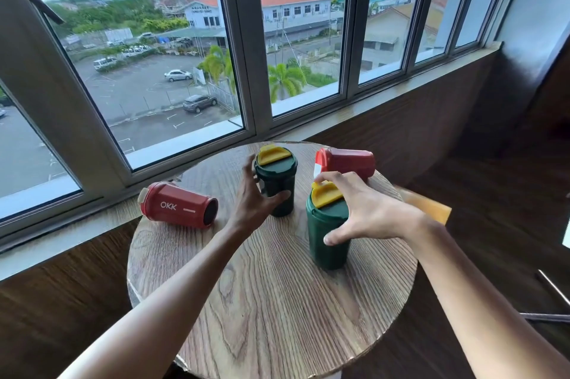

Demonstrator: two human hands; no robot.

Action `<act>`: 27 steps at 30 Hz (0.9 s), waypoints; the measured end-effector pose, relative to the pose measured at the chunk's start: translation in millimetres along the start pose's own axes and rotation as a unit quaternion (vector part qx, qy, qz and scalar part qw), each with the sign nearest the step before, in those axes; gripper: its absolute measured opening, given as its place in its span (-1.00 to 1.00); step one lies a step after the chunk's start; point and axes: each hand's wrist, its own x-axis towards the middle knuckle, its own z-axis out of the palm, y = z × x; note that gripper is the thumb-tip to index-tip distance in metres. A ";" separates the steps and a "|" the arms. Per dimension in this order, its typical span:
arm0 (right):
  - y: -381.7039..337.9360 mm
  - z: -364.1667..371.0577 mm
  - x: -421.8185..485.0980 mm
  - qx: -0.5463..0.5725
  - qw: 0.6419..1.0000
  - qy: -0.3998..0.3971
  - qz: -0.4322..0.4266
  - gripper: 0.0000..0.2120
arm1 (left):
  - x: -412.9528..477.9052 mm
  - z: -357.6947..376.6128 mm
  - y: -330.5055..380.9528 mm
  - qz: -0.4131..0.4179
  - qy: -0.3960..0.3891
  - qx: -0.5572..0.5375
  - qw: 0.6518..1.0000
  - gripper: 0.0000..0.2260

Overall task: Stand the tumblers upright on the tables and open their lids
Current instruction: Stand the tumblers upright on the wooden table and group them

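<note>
Two dark green tumblers stand upright on the round wooden table [271, 301]. The far green tumbler [279, 184] has its yellow lid flap [271, 154] raised; my left hand [256, 199] grips its body, thumb in front. The near green tumbler [328, 243] is under my right hand [367, 212], whose thumb presses its side while the fingertips touch its raised yellow flap [325, 193]. Two red tumblers lie on their sides: one marked OKK [179, 204] at the left, another [347, 161] at the back right.
The table stands against a wooden windowsill [385, 101] below large windows. A yellow-orange chair edge [428, 207] shows beyond the table's right rim. Metal bars [552, 286] stick in at the right over the dark wood floor.
</note>
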 end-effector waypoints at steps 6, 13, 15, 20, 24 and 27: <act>0.7 11.0 13.0 0.038 0.997 0.065 -0.029 -0.15 | 3.7 -1.0 3.5 -0.011 0.024 0.016 1.000 -0.21; 9.2 10.9 54.1 0.070 0.992 0.095 -0.040 -0.10 | 0.9 -10.8 -0.4 -0.021 0.038 0.028 0.999 -0.25; 11.1 9.3 66.8 0.069 0.992 0.099 -0.041 -0.10 | 0.0 -15.9 -1.9 -0.022 0.037 0.031 0.999 -0.26; 11.7 3.7 94.2 0.059 0.992 0.104 -0.052 -0.08 | -2.4 -26.7 -7.5 -0.041 0.049 0.032 0.997 -0.24; 11.8 1.6 115.8 0.057 0.993 0.092 -0.056 -0.06 | -3.5 -31.2 -12.2 -0.050 0.056 0.033 0.997 -0.23; 9.8 -0.1 130.4 0.046 0.993 0.084 -0.067 -0.07 | -3.5 -32.9 -12.8 -0.062 0.069 0.040 0.995 -0.22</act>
